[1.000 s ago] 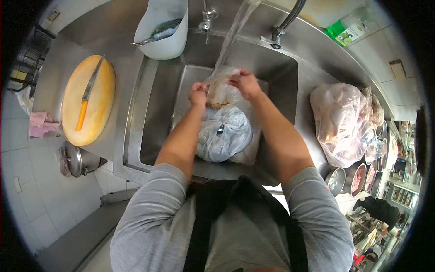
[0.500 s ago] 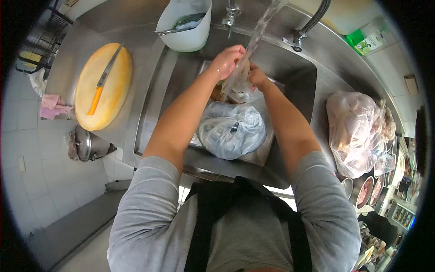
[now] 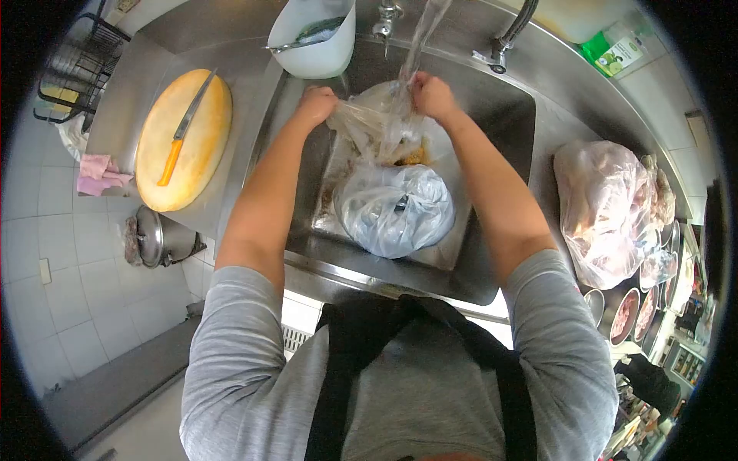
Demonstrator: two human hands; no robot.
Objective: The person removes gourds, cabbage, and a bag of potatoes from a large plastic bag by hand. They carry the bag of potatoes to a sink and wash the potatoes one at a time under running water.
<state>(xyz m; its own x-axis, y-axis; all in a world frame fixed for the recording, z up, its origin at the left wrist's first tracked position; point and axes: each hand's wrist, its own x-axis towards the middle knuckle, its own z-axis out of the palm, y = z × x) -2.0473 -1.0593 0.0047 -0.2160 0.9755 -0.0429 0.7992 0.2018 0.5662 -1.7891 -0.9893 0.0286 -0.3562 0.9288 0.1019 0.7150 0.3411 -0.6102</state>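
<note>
Over the sink (image 3: 503,165), my left hand (image 3: 316,106) is closed on one side of the mouth of a clear plastic bag (image 3: 360,129). My right hand (image 3: 433,97) grips the opposite side, so the mouth is stretched wide between them. A stream of water (image 3: 420,42) falls into it from above. Something yellow-brown (image 3: 416,154) shows through the plastic low in the bag. Just nearer to me, a full, rounded plastic bag (image 3: 396,215) with pale bluish contents rests in the sink.
Left of the sink, an orange-handled knife (image 3: 174,150) lies on a round cutting board (image 3: 204,165). A white plastic container (image 3: 311,54) stands at the back left, near a tap (image 3: 387,21). On the right counter sits a large bag of pale meat (image 3: 600,203), beside several metal bowls.
My hands have moved apart, the left one outward to the left. The bag's mouth has opened from a bunched state, and water now runs into it.
</note>
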